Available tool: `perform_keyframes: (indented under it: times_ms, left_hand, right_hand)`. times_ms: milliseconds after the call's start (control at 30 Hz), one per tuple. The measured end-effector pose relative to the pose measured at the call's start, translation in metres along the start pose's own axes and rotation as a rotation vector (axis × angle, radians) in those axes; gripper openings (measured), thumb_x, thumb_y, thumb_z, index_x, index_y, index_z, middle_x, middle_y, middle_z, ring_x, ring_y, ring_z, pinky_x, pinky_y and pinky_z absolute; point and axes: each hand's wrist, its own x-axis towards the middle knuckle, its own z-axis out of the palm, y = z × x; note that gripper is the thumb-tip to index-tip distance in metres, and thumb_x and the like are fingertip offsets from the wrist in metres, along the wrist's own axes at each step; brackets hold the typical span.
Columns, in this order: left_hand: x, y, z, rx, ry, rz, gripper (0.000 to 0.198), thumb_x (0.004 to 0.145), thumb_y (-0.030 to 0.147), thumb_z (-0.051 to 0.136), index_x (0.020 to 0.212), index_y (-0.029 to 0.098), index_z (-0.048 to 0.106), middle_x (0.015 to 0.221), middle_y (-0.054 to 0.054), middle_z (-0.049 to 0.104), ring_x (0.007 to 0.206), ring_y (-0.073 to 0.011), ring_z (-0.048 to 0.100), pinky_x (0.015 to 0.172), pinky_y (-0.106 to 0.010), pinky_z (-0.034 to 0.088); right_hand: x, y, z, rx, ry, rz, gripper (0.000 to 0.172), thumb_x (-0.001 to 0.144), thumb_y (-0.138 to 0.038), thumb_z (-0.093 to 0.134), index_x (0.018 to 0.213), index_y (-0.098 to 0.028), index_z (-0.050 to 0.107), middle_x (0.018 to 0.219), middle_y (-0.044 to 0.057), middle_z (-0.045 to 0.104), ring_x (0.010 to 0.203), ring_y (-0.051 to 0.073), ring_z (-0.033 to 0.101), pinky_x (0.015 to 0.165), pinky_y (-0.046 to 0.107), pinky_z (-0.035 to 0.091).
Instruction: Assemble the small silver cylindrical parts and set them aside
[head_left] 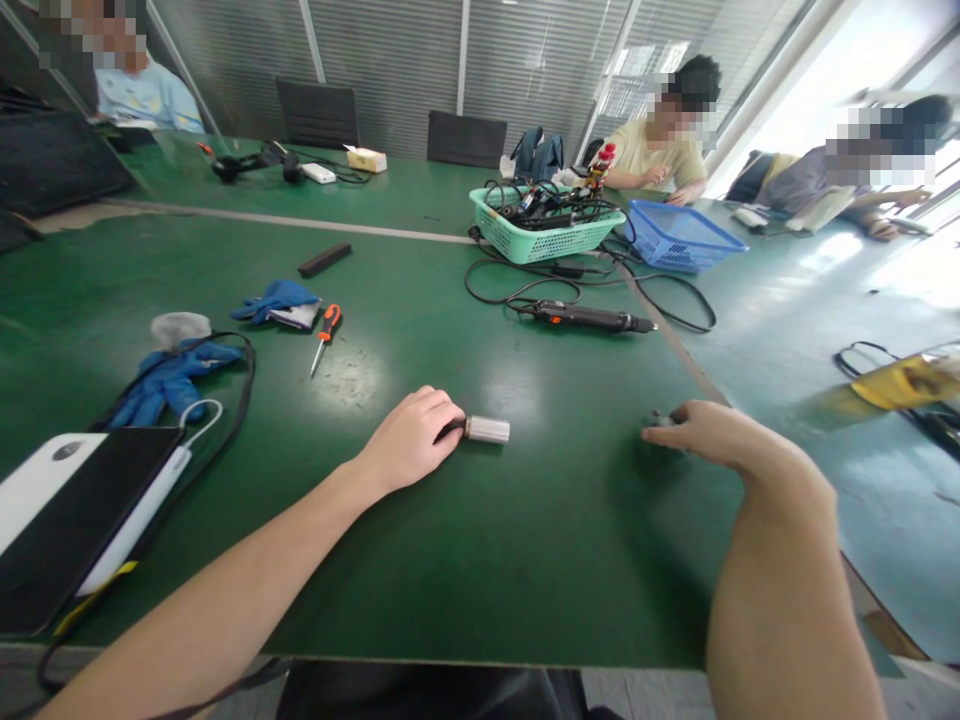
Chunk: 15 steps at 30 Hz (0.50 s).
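While the left hand (411, 437) grips a silver cylinder (488, 430) by its dark end on the table (525, 550) — probably to steady it — the right hand (709, 432) pinches a small grey piece (660, 420), well apart.

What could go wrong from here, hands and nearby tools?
The silver cylinder at the left hand looks round; it might roll if released.
The small grey part by the right hand could slip away.
The orange-handled screwdriver lies with its tip toward the near edge, so a careless reach might jab a finger.
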Motion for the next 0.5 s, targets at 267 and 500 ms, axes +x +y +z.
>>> perform_keyframes:
  times_ms: [267, 500]
  left_hand:
    - [0.001, 0.0, 0.001, -0.006, 0.0, -0.008, 0.007, 0.097, 0.021, 0.058, 0.097, 0.019, 0.065, 0.097, -0.005, 0.064, 0.096, -0.022, 0.057, 0.087, -0.038, 0.05]
    - [0.001, -0.001, 0.002, 0.0, 0.004, -0.006, 0.007, 0.097, 0.02, 0.058, 0.098, 0.019, 0.065, 0.097, -0.005, 0.064, 0.097, -0.0226, 0.058, 0.087, -0.038, 0.05]
  right_hand:
    - [0.014, 0.007, 0.005, 0.039, 0.026, 0.001, 0.009, 0.077, -0.028, 0.071, 0.076, -0.019, 0.074, 0.079, 0.011, 0.072, 0.075, 0.023, 0.068, 0.066, 0.031, 0.042]
    - [0.028, 0.027, 0.016, 0.095, 0.238, 0.16, 0.031, 0.078, -0.022, 0.062, 0.105, -0.016, 0.079, 0.096, 0.019, 0.073, 0.085, 0.029, 0.068, 0.071, 0.036, 0.045]
